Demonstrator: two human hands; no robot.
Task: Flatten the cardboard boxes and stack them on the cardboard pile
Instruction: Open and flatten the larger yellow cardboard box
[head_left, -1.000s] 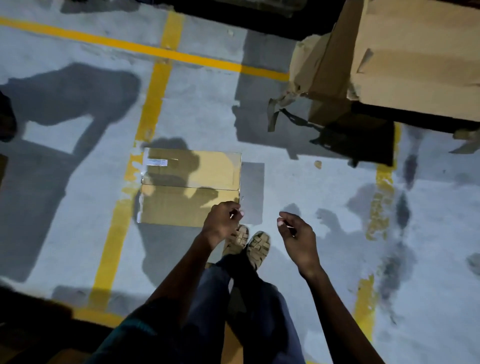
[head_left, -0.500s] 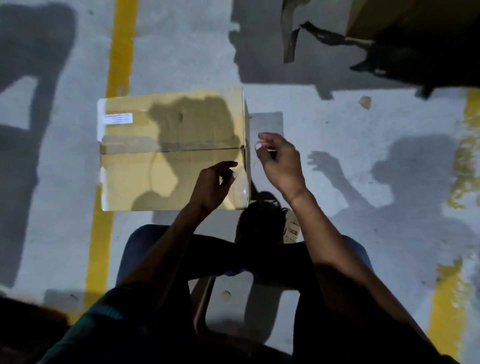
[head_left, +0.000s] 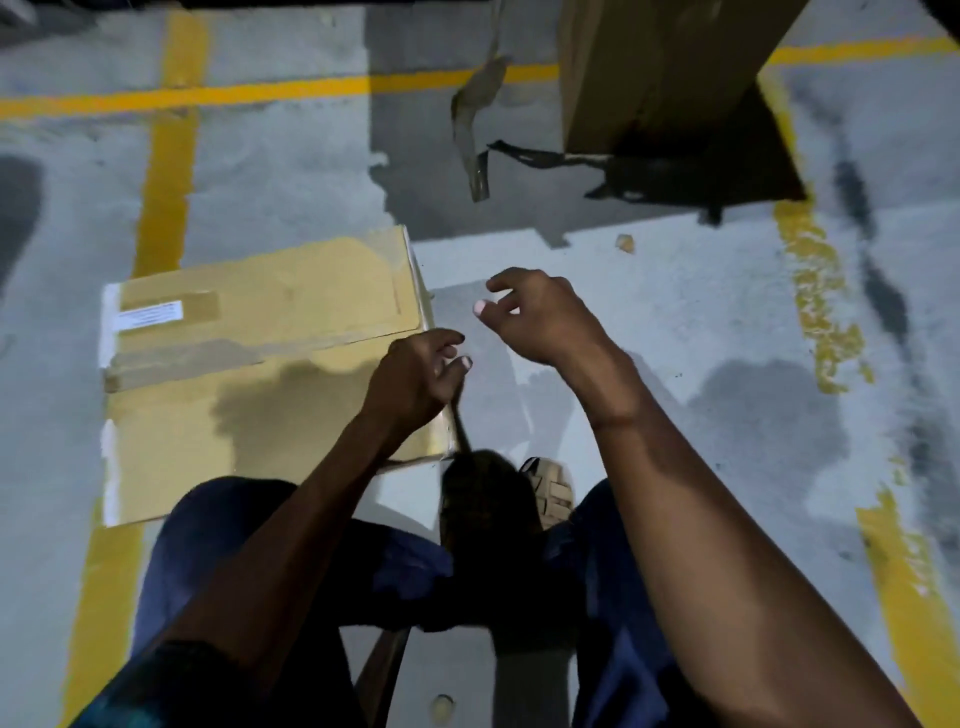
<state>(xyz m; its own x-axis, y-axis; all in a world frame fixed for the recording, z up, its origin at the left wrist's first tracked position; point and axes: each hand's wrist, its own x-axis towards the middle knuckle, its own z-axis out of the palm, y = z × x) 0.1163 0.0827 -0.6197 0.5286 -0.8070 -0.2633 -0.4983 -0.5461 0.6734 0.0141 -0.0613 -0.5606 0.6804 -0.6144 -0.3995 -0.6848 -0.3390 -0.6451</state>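
Note:
A taped-shut cardboard box (head_left: 260, 364) lies on the grey floor at left centre, with a white label (head_left: 150, 314) near its far left corner. My left hand (head_left: 415, 384) hovers over the box's right edge at the end of the tape seam. Its fingers and thumb are curled with a small gap, and nothing shows between them. My right hand (head_left: 540, 317) hangs over bare floor just right of the box, fingers apart and holding nothing. A big brown cardboard stack (head_left: 649, 78) stands at the top right.
A torn tape strip (head_left: 478, 119) and a black strap (head_left: 545, 156) hang from the stack. Yellow floor lines (head_left: 166, 171) run under and beside the box. My knees in dark trousers and a sandalled foot (head_left: 550, 488) are just below the hands. A small scrap (head_left: 625, 242) lies on the floor.
I have dropped into a crouch, so the box looks larger and nearer. Both hands moved from in front of my feet to the box's right edge, the right hand opening its fingers.

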